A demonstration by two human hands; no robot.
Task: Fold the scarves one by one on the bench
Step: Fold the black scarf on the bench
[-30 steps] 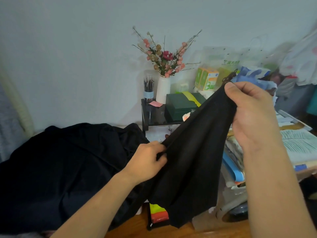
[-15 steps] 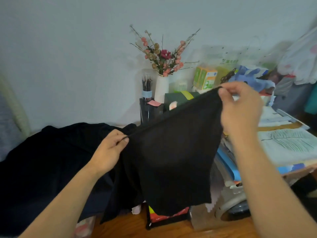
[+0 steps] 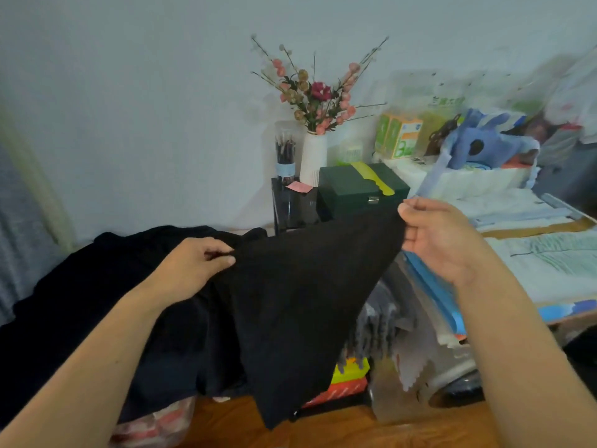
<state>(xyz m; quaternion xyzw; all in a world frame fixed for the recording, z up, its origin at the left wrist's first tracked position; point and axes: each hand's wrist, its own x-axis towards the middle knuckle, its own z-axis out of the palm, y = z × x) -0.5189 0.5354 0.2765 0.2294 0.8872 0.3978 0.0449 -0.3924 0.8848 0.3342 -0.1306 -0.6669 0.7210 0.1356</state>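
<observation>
A black scarf (image 3: 300, 302) hangs in the air at the centre, stretched between my two hands, its lower tip pointing down toward the wooden surface (image 3: 355, 428). My left hand (image 3: 193, 266) pinches its upper left corner between thumb and fingers. My right hand (image 3: 442, 237) pinches the upper right corner, a little higher than the left. A heap of more black cloth (image 3: 97, 302) lies on the left, behind and below my left arm, partly hidden by it.
Behind the scarf stand a dark green box (image 3: 358, 192), a white vase of flowers (image 3: 313, 156) and a jar of pens (image 3: 285, 156). Stacked papers, boxes and a blue soft toy (image 3: 484, 143) crowd the right side. A colourful package (image 3: 350, 373) sits low at centre.
My hands have spread apart, opening the bunched scarf into a wide panel. The right hand has dropped lower and the left has shifted left and up along the top edge.
</observation>
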